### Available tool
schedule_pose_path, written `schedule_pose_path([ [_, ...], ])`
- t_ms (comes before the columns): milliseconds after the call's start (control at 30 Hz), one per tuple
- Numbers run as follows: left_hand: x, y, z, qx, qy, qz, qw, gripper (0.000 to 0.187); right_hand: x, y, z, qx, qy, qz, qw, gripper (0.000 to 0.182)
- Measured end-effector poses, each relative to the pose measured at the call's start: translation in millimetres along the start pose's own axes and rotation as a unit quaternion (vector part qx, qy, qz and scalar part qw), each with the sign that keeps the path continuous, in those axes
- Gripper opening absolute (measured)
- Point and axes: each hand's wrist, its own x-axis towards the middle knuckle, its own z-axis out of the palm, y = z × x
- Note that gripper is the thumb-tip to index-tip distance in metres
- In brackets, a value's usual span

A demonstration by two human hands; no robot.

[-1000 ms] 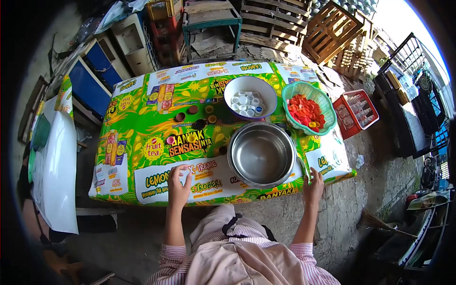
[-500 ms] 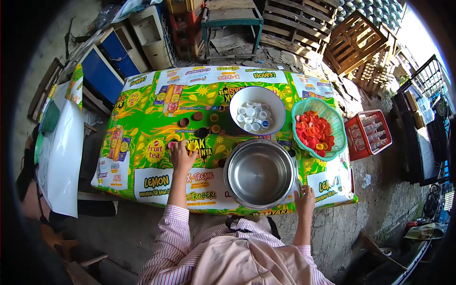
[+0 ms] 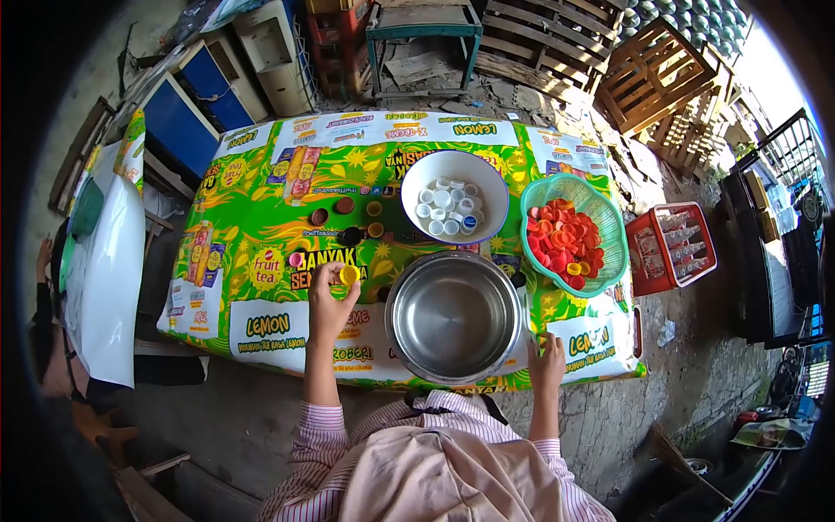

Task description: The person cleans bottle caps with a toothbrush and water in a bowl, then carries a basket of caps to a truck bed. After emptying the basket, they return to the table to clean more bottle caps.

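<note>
My left hand [image 3: 330, 294] pinches a yellow cap [image 3: 349, 275] above the printed table cover [image 3: 261, 300]. A pink cap [image 3: 297, 259] lies just beyond it, and a black cap [image 3: 351, 236], two brown caps [image 3: 344, 205] and two dark yellow caps [image 3: 375, 230] lie farther back. My right hand [image 3: 546, 358] is at the front edge, right of an empty steel bowl [image 3: 453, 317]; what its closed fingers grip, if anything, is too small to name. Behind the steel bowl, a white bowl [image 3: 413, 196] holds white caps [image 3: 450, 205]. Red caps [image 3: 564, 239] fill a green basket [image 3: 616, 228].
A red crate [image 3: 639, 285] with bundled items stands on the ground right of the table. Beyond the table are a green-framed wooden stand [image 3: 424, 33] and wooden pallets [image 3: 652, 80]. At the left edge, part of another person's arm [image 3: 43, 261] shows.
My left hand has lifted the yellow cap off the table area, away from the pink cap. The view has shifted slightly, so the table and bowls appear farther left.
</note>
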Motion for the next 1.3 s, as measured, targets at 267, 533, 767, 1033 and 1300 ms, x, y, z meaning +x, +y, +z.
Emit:
schedule_pose_path([
  [267, -27.5, 56.2, 62.1, -0.062, -0.214, 0.136, 0.965, 0.033, 2.2, 2.4, -10.0, 0.016, -0.069, -0.025, 0.997, 0.009],
  [533, -33.3, 51.8, 117.9, 0.132, -0.272, 0.208, 0.930, 0.034, -23.7, -1.3, -47.7, 0.153, -0.044, 0.013, 0.987, 0.016],
  [767, -31.4, 50.7, 126.7, 0.159, -0.285, 0.197, 0.925, 0.032, -28.4, -5.3, -66.2, 0.162, -0.005, 0.022, 0.987, 0.015],
  [1033, -30.2, 49.8, 126.3, 0.172, -0.296, 0.191, 0.920, 0.033, -25.9, -14.0, -75.7, 0.150, -0.004, -0.019, 0.988, 0.013],
  [1300, -32.9, 47.7, 128.5, 0.097, -0.256, 0.156, 0.949, 0.029, -25.0, -17.2, -77.3, 0.142, 0.024, -0.058, 0.988, 0.015],
])
